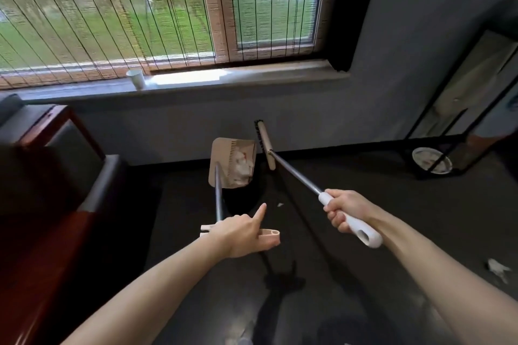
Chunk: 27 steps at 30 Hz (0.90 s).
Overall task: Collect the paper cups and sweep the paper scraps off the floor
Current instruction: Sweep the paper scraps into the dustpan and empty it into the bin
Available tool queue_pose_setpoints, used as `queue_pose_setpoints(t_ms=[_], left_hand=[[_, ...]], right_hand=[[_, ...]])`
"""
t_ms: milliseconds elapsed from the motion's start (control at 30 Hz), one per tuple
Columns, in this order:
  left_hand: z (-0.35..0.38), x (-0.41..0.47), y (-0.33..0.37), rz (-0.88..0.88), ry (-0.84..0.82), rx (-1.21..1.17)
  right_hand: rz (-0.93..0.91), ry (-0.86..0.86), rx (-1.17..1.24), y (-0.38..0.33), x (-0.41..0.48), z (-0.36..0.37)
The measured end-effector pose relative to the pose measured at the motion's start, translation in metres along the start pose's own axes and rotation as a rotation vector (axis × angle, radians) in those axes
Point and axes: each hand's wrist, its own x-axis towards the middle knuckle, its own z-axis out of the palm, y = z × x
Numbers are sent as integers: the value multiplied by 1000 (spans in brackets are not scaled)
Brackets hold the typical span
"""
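White broom handle (350,218) gripped by right hand (346,211), left hand (241,232) holding dustpan handle (269,234), forefinger extended

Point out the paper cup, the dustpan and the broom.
paper cup (136,80), head view, on its white side wall.
dustpan (220,152), head view, on its bare beige panel.
broom (302,177), head view, on its metal shaft.

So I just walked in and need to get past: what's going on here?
A person is sweeping up. The left hand holds the dustpan, with paper scraps in it; the right hand holds the broom beside it. On the floor lie other scraps, and a paper cup stands on the windowsill.
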Motion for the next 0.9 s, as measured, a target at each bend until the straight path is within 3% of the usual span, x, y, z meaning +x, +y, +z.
queue_pose_setpoints(t_ms=[267, 500, 733, 900], left_hand=[[2, -9, 8, 112, 188, 427], [-5, -15, 10, 179, 291, 625], [4, -18, 14, 184, 258, 688], [44, -18, 22, 258, 103, 719]], right_hand=[[8, -89, 23, 7, -11, 4], [-33, -72, 12, 20, -25, -4], [-59, -87, 51, 24, -37, -16], [-54, -88, 27, 38, -33, -23]])
